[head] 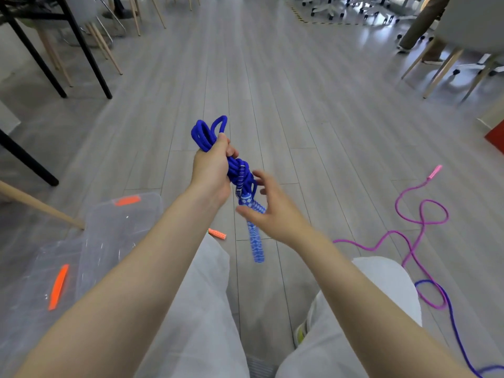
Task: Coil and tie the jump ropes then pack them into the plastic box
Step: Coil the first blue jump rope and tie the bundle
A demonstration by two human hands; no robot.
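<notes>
My left hand [211,170] was clamped around the coiled blue jump rope [210,135], fingers curled tight on the bundle so that its loops stuck out above my fist and the wrapped knot sat just below my knuckles. The blue patterned handles [255,233] hung down from that knot, under my hand. My right hand [268,211] hovered just beside the handles, fingers spread apart and holding nothing; whether a fingertip brushed the rope I could not tell, since that hand was blurred.

I judged that the coiling was done and the tie was either finished or nearly so. The next move called for my right hand to check or snug the wrap, then for carrying the bundle down and to the left of my left arm, where the clear plastic box [114,222] sat on the floor with its orange latches [126,200].

Off to the right of my right hand, well apart from it, the pink jump rope [421,214] lay loose and uncoiled on the floor. An orange handle [217,234] lay on the floor below my hands, near my knee. Those were not yet dealt with.
</notes>
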